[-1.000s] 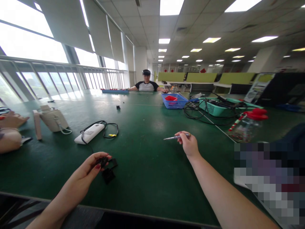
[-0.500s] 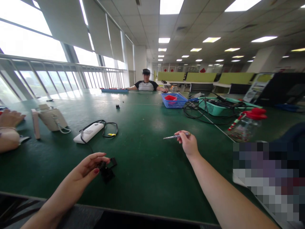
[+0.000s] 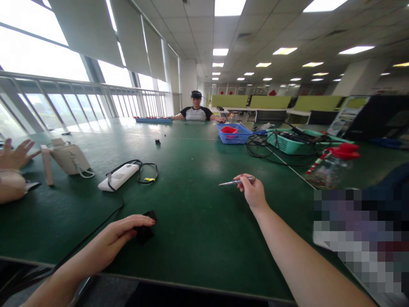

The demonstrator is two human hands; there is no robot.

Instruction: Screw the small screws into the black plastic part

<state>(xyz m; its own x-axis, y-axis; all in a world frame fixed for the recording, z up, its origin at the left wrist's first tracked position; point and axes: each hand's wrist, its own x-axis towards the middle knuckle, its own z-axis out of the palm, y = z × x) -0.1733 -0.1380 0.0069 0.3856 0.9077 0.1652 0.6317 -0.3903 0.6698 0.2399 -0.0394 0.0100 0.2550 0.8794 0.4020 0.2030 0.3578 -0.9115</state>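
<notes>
My left hand (image 3: 119,236) lies low over a small black part (image 3: 145,230) on the green table (image 3: 198,221), with its fingers resting on it; I cannot tell whether they grip it. A black cable (image 3: 96,232) runs from beside that hand toward the near edge. My right hand (image 3: 254,192) hovers above the table and pinches a thin silver screwdriver (image 3: 231,183), whose tip points left.
A white power strip (image 3: 119,177) with black cord and a beige telephone (image 3: 68,159) lie to the left. Another person's hand (image 3: 15,154) is at the far left. A blue basket (image 3: 234,134), green basket (image 3: 289,144) and red-capped jar (image 3: 329,168) stand at the right. A person sits at the far end.
My left hand has lowered the black part from above the table down onto it and now lies flat over it. My right hand has held still with the screwdriver.
</notes>
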